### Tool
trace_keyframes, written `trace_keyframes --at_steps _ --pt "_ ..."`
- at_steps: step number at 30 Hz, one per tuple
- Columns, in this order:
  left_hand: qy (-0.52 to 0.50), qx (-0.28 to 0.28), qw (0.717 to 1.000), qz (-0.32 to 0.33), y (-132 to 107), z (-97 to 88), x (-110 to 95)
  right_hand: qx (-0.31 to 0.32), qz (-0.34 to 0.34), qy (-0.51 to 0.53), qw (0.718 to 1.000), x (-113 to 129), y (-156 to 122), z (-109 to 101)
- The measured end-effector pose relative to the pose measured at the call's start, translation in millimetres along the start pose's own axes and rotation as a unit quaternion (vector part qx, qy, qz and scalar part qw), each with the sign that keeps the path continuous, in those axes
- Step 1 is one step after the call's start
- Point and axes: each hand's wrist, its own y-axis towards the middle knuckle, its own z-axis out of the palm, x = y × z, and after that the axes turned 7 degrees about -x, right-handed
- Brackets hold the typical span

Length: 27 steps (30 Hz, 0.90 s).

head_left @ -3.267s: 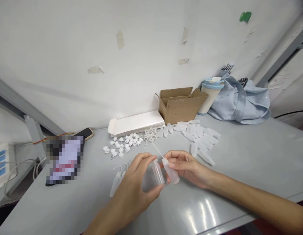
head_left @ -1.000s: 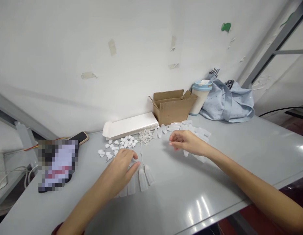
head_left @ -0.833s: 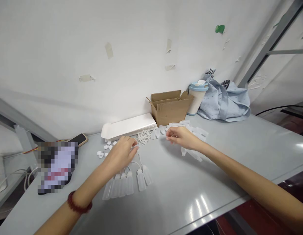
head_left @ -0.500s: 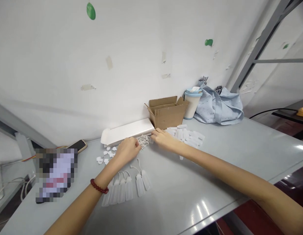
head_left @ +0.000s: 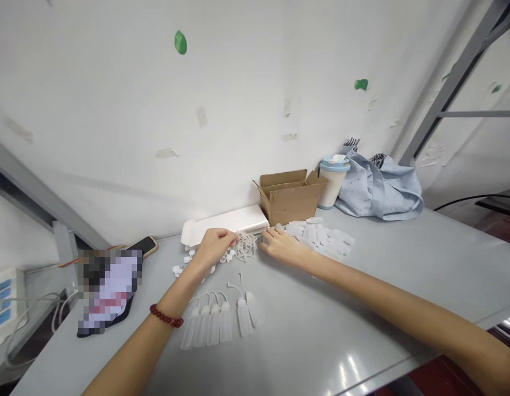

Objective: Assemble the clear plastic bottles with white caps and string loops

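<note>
My left hand (head_left: 213,248) reaches forward, its fingertips pinched at the left edge of a tangle of white strings (head_left: 246,246); a red bead bracelet is on that wrist. My right hand (head_left: 280,246) lies on the table just right of the strings, fingers curled together toward them, with whatever they hold hidden. A pile of small clear plastic bottles (head_left: 324,235) lies right behind the right hand. Loose white caps (head_left: 179,269) sit by the left hand, partly hidden. Several capped bottles with string loops (head_left: 221,323) lie in a row nearer me.
On the grey table (head_left: 362,297) a flat white carton (head_left: 228,223), an open cardboard box (head_left: 291,197), a lidded cup (head_left: 332,181) and a blue cloth bag (head_left: 380,188) line the wall. A phone (head_left: 144,245) and a blurred-out item (head_left: 108,289) lie at left.
Both hands earlier held two small bottles, which now lie in the row. The hands have since reached forward to the string pile, the right hand sliding left from the bottle pile.
</note>
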Motion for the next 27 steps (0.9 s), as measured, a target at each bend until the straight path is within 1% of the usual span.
trace_keyframes --at_steps 3,6,9,12,15,17,19,21,23,25,27 --pt "-0.02 0.011 1.0 0.004 -0.1 2.8 -4.4 -0.013 -0.005 0.005 1.0 -1.5 -3.1 -3.9" --pt "-0.007 0.027 1.0 0.013 -3.0 2.9 -7.4 -0.043 0.006 0.019 0.999 -5.6 -8.5 -6.0" --pt "0.011 0.037 0.999 0.035 -6.6 -0.4 -7.2 -0.095 0.035 0.044 0.994 -9.4 -16.6 -5.1" --pt "0.027 0.068 0.996 0.058 -10.0 -4.0 -4.6 -0.168 0.081 0.08 0.979 -8.3 -23.4 -3.8" --pt "0.027 0.093 0.993 0.073 -14.4 -4.1 -1.8 -0.238 0.128 0.118 0.955 0.6 -26.7 -6.9" --pt "0.022 0.114 0.99 0.075 -18.1 -1.6 -0.7 -0.29 0.151 0.151 0.933 10.3 -28.7 -12.3" --pt "0.012 0.127 0.989 0.068 -21.7 1.7 0.2 -0.353 0.155 0.206 0.899 21.3 -31.6 -19.4" --pt "0.0 0.119 0.991 0.06 -24.8 4.7 1.3 -0.402 0.146 0.263 0.865 31.2 -35.3 -26.9" --pt "-0.007 0.098 0.994 0.055 -27.4 6.6 3.6 -0.414 0.152 0.3 0.846 38.1 -38.7 -33.5" --pt "-0.001 0.074 0.995 0.062 -29.9 7.2 7.1 -0.402 0.184 0.336 0.832 41.3 -40.8 -38.4" --pt "0.014 0.044 0.996 0.082 -32.2 7.0 11.3 -0.377 0.228 0.385 0.811 41.6 -41.3 -41.0"
